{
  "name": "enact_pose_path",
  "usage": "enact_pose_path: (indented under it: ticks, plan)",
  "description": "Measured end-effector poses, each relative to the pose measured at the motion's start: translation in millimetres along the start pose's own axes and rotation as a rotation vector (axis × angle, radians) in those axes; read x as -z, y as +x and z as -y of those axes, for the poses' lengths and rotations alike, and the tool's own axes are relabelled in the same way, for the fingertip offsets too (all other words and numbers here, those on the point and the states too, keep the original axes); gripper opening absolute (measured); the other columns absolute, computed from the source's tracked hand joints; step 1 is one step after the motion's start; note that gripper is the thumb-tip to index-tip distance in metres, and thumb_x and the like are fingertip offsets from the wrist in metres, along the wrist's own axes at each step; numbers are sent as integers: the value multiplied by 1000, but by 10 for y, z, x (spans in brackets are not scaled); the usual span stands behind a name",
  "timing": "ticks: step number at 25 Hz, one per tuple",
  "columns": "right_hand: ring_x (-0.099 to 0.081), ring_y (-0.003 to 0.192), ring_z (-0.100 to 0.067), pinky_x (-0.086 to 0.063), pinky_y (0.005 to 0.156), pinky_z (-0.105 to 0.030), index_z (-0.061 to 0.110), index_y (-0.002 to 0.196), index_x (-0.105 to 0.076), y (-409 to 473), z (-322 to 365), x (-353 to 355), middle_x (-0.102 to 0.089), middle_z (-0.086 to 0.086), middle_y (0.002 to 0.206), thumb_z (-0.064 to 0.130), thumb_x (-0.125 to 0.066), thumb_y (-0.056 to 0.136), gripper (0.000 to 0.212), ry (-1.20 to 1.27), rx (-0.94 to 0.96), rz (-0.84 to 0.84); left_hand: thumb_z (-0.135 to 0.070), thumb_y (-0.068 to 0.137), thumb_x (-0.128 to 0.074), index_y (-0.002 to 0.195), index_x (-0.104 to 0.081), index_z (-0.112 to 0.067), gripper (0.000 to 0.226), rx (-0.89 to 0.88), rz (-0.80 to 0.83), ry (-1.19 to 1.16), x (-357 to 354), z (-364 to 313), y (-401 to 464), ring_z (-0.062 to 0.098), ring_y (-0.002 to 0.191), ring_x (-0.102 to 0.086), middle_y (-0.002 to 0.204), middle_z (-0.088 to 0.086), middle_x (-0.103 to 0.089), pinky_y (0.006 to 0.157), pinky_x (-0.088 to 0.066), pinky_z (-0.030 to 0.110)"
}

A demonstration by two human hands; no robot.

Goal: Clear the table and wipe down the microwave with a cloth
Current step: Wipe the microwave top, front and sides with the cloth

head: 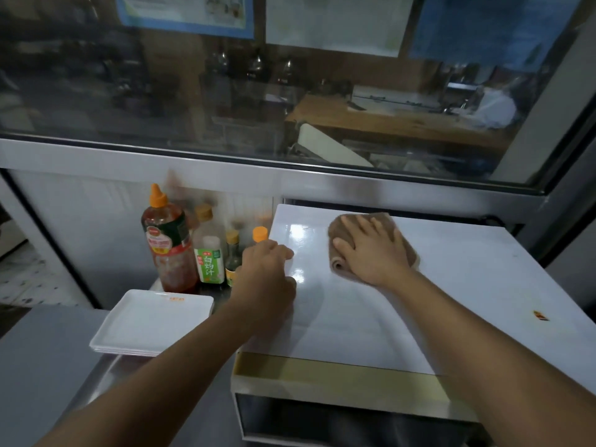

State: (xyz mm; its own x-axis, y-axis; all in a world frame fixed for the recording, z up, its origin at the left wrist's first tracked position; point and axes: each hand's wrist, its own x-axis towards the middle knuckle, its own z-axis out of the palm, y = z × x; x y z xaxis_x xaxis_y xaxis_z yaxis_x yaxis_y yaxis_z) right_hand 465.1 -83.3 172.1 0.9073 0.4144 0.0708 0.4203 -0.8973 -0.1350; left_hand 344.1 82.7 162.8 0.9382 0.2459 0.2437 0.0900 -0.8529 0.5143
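Your right hand (371,250) lies flat, fingers spread, pressing a brown cloth (403,243) onto the white top of the microwave (451,285); most of the cloth is hidden under your palm. Your left hand (267,272) grips the microwave's left edge, fingers curled over it (the thumb is out of sight). Only a cut-off strip of the microwave's front shows at the bottom. Left of it stand a red sauce bottle (169,246) and smaller bottles, partly hidden behind your left hand, near stacked white square plates (151,321).
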Motion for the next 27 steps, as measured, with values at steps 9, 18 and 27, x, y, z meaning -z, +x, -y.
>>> enact_pose_path:
  ticks: [9, 18, 27]
  plan:
    - [-15, 144, -20, -14, 115, -51, 38, 145, -19, 29, -838, 90, -21, 8, 156, 62, -24, 90, 60, -54, -138, -24, -25, 79, -56, 120, -57, -24, 41, 35, 93, 134, -81, -85, 297, 23, 127, -40, 135, -4, -50, 104, -35, 42]
    - [-12, 144, -10, -15, 117, -38, 40, 146, -18, -258, -986, 216, -20, 14, 155, 62, -26, 90, 61, -19, 137, -11, -31, 75, -44, 121, -56, -7, 52, 95, 147, 55, 122, -114, 269, 25, 119, -46, 130, 7, -52, 98, -38, 36]
    - [-19, 142, -18, -12, 117, -46, 35, 144, -24, 468, -54, -100, -25, 9, 154, 52, -28, 94, 53, 8, 227, -35, -25, 84, -59, 135, -42, -18, 54, 133, 134, -116, 164, 15, 214, 16, 114, -46, 136, 1, -46, 92, -36, 25]
